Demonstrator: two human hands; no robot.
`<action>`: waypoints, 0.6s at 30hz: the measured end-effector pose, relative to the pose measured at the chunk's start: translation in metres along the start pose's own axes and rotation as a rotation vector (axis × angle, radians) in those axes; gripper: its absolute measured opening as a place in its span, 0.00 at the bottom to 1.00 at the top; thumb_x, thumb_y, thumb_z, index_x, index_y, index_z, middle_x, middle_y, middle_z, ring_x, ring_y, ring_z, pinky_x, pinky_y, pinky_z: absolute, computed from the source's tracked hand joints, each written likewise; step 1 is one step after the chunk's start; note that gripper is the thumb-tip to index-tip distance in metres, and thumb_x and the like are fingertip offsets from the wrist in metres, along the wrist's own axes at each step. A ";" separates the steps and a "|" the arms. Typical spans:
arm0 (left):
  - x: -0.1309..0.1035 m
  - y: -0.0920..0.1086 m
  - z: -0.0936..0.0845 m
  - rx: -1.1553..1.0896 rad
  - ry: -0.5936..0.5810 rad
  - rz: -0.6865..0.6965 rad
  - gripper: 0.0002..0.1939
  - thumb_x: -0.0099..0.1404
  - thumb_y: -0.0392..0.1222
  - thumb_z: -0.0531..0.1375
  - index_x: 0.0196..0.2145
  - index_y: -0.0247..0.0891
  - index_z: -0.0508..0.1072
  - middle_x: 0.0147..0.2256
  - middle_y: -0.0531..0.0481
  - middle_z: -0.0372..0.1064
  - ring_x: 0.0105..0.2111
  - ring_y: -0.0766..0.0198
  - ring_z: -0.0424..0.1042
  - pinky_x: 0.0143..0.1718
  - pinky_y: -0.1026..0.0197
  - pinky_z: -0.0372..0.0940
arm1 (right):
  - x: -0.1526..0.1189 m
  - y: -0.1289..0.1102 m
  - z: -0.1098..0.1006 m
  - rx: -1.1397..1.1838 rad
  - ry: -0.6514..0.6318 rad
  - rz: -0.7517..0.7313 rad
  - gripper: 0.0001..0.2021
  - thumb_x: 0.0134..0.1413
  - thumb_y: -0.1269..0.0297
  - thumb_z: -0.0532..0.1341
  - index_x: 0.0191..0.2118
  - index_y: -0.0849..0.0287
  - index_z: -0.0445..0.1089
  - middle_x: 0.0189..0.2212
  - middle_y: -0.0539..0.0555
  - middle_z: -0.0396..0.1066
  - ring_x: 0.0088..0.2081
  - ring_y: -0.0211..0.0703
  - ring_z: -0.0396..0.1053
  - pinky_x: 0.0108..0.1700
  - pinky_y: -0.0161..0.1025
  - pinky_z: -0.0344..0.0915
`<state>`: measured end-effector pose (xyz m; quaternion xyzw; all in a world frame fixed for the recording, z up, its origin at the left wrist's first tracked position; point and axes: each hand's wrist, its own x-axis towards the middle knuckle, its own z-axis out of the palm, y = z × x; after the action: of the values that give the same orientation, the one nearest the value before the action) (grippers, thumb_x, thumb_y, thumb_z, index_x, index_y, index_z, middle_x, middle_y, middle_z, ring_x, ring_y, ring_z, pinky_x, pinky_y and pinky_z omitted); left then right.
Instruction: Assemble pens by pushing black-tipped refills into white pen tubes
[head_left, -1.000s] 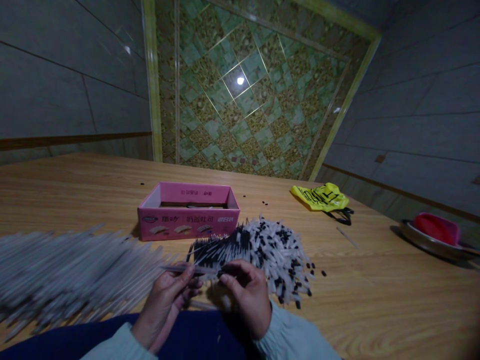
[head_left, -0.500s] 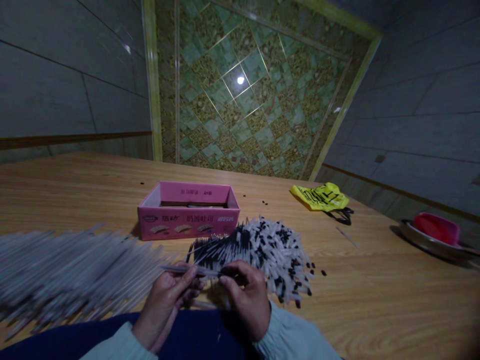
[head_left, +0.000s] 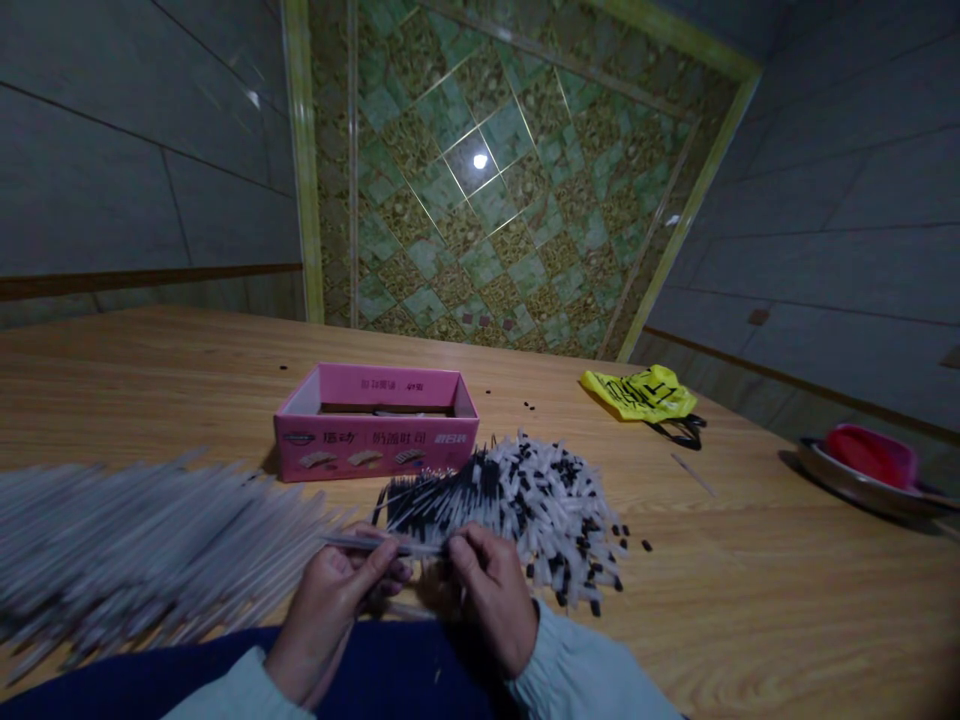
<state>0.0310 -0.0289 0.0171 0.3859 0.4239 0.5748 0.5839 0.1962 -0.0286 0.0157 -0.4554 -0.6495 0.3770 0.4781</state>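
My left hand [head_left: 341, 590] pinches several thin translucent tubes [head_left: 360, 542], which point to the right. The fingertips of my right hand [head_left: 491, 585] are closed on the right end of these tubes. Beyond my hands lies a pile of translucent pieces with black tips [head_left: 551, 510]. A wide heap of long translucent tubes [head_left: 150, 550] covers the table on the left. Behind my hands stands an open pink box [head_left: 375, 445] with some thin items inside, too dim to tell.
A yellow bag [head_left: 641, 393] with black print lies at the back right, near a black looped item [head_left: 684, 432]. A metal pan [head_left: 840, 478] holding a red and pink container [head_left: 874, 458] sits far right. Small black caps [head_left: 646, 546] and one loose tube [head_left: 694, 474] lie on the wooden table [head_left: 750, 600].
My right hand's fingers have come closer together around the right end of the tubes. My left hand has barely moved.
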 end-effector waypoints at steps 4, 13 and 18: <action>0.001 -0.002 -0.002 -0.033 0.012 -0.016 0.12 0.47 0.43 0.68 0.25 0.34 0.71 0.20 0.49 0.72 0.21 0.66 0.70 0.21 0.67 0.64 | 0.001 0.000 -0.001 -0.102 0.035 -0.108 0.12 0.53 0.56 0.59 0.28 0.61 0.66 0.22 0.48 0.64 0.26 0.36 0.62 0.28 0.31 0.56; -0.001 -0.003 -0.002 -0.063 0.026 -0.054 0.13 0.47 0.43 0.68 0.27 0.34 0.70 0.20 0.50 0.72 0.21 0.66 0.70 0.22 0.67 0.63 | 0.000 0.002 -0.002 -0.142 0.017 -0.118 0.14 0.54 0.55 0.58 0.28 0.61 0.67 0.22 0.49 0.64 0.26 0.36 0.61 0.27 0.31 0.55; 0.000 -0.002 -0.001 -0.054 0.023 -0.065 0.13 0.47 0.43 0.68 0.27 0.33 0.70 0.20 0.50 0.72 0.20 0.67 0.69 0.21 0.68 0.63 | 0.001 0.003 -0.003 -0.160 -0.016 -0.078 0.20 0.59 0.55 0.52 0.21 0.61 0.65 0.17 0.47 0.59 0.22 0.34 0.58 0.24 0.31 0.51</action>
<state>0.0311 -0.0291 0.0152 0.3497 0.4272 0.5711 0.6075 0.2000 -0.0268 0.0145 -0.4634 -0.6987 0.3086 0.4492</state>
